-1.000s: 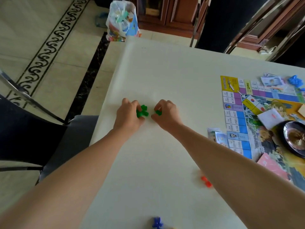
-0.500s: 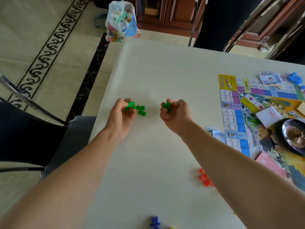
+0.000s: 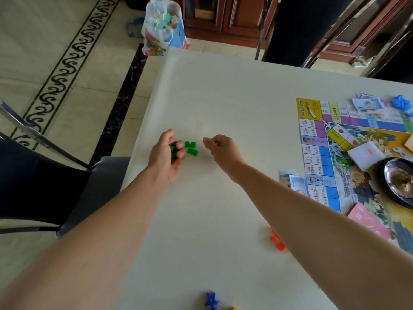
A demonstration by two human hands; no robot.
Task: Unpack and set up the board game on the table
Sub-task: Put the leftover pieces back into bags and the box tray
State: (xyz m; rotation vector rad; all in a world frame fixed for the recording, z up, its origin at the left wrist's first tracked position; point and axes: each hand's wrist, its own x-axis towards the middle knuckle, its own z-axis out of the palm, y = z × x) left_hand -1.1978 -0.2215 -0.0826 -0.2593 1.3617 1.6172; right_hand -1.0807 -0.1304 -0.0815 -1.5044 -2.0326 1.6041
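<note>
My left hand (image 3: 166, 154) lies palm up near the left edge of the white table (image 3: 223, 97) and cups several small green game pieces (image 3: 172, 148) under curled fingers. Two more green pieces (image 3: 191, 148) lie on the table just off its fingertips. My right hand (image 3: 220, 146) hovers a little to the right of them with its back to the camera and its fingers curled in; whether it holds anything is hidden. The colourful game board (image 3: 321, 153) lies flat at the right.
Red pieces (image 3: 277, 241) lie by my right forearm, and a blue piece (image 3: 211, 299) sits at the near edge. On the board are a black spinner dish (image 3: 400, 182), cards (image 3: 366, 220) and paper money (image 3: 366, 104). A dark chair (image 3: 33, 175) stands left, a plastic bag (image 3: 162, 27) on the floor.
My hands pulled apart with green pieces in each. My left hand turned palm up with pieces in it. The green piece seen in my right hand no longer shows.
</note>
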